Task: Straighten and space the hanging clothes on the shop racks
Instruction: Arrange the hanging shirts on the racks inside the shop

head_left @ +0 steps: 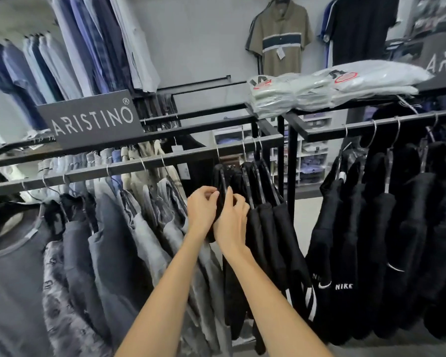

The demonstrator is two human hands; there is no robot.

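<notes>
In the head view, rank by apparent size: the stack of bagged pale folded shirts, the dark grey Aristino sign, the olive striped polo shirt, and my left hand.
Largest: stack of bagged pale folded shirts.
Next: dark grey Aristino sign and olive striped polo shirt, too alike to rank.
Smallest: left hand, despite being nearest the camera.

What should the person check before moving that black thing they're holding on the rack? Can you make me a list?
1. Left hand and right hand both grip the black garment: ok.
2. Its hanger hook sits over the rail: ok.
3. Gap to the grey clothes on the left: ok.
4. Gap to the neighbouring black clothes on the right: not ok, bunched close.
5. Garment hanging straight: cannot tell, hands cover it.
</notes>
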